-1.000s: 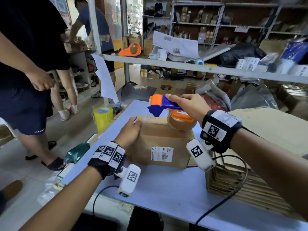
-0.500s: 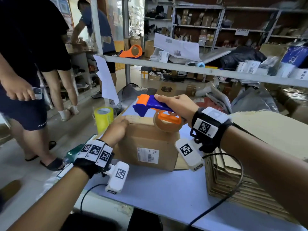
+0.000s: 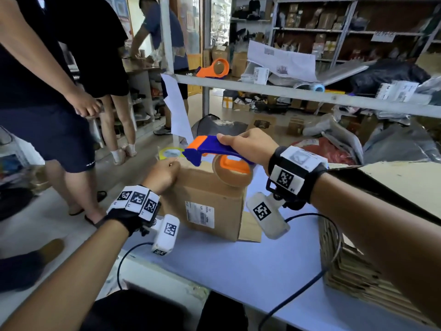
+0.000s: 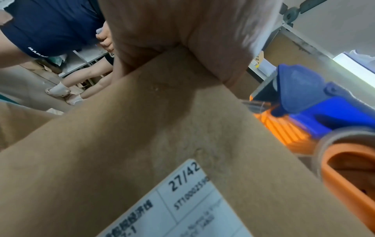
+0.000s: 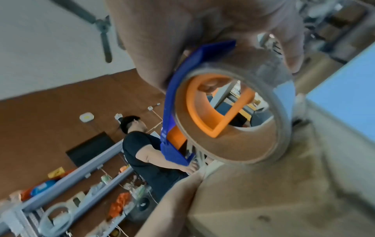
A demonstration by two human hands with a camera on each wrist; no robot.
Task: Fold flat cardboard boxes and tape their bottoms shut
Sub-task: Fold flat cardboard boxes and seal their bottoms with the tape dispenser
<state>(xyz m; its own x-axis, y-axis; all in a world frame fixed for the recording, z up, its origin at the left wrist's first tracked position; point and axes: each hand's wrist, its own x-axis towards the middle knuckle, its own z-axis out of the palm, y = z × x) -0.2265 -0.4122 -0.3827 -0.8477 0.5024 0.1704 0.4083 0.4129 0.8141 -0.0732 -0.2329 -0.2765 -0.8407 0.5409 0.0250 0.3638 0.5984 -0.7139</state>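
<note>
The cardboard box (image 3: 210,199) stands folded on the pale blue table (image 3: 238,271), near the table's 10 o'clock corner, with a white printed label (image 3: 200,215) on the side facing the person. The left hand (image 3: 162,175) rests on the box's top edge at the 9 o'clock side; the left wrist view shows its fingers curled over that edge, gripping the cardboard. The right hand (image 3: 248,146) is closed around the blue handle of a blue and orange tape dispenser (image 3: 214,152), thumb on top, fingers wrapped beneath. The dispenser's nearly spent roll (image 3: 232,173) sits on the box's top face, and the orange-tipped blade end points toward 10 o'clock, just above the left hand's knuckles.

At 3 o'clock of the box lies a stack of flat cardboard (image 3: 353,266), well apart from it. A yellow tape roll (image 3: 170,152) sits just beyond the box at 11 o'clock. A second orange dispenser (image 3: 214,68) lies on the metal shelf (image 3: 286,91) at 12 o'clock. 2 people (image 3: 47,91) stand at 9 o'clock beside the table.
</note>
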